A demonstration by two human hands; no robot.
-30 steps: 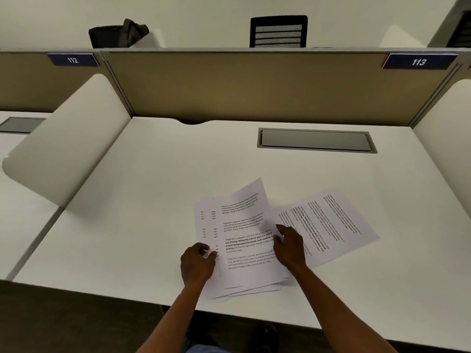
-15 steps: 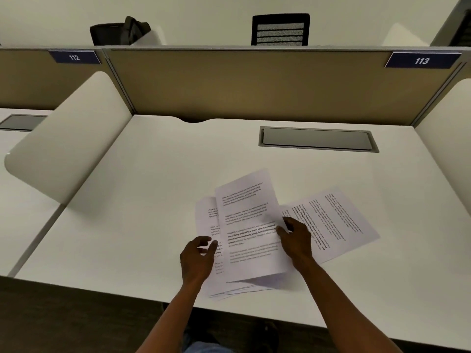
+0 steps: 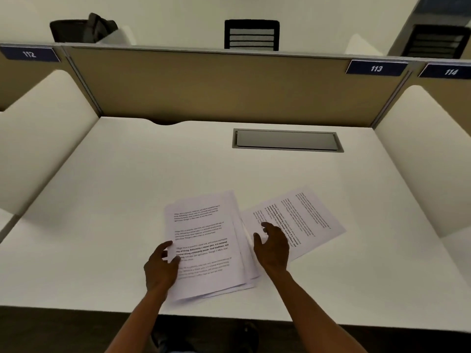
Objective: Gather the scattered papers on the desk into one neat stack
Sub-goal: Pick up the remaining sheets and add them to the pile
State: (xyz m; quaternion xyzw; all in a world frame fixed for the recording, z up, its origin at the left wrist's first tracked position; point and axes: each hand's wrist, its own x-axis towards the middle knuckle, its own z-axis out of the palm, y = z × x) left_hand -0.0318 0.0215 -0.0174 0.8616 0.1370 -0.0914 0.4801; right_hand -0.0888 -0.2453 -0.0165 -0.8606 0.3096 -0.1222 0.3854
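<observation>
Head view: on the white table point(image 3: 107, 200) the papers lie in two groups. A rough stack point(image 3: 206, 240) sits near the front edge at about 6 o'clock, its sheets fanned at the right and bottom edges. One loose sheet point(image 3: 303, 217) lies askew just beside it at 3 o'clock, its near corner touching or tucked under the stack; I cannot tell which. The left hand point(image 3: 160, 266) pinches the stack's left edge, thumb on top, so that grip is closed on the stack. The right hand point(image 3: 272, 245) hovers over the loose sheet's inner end, fingers spread, grip open and holding nothing. The step in hand appears to be collecting the last stray sheet. The next move likely calls for sliding that sheet toward 9 o'clock, turning it to match, then squaring the edges.
</observation>
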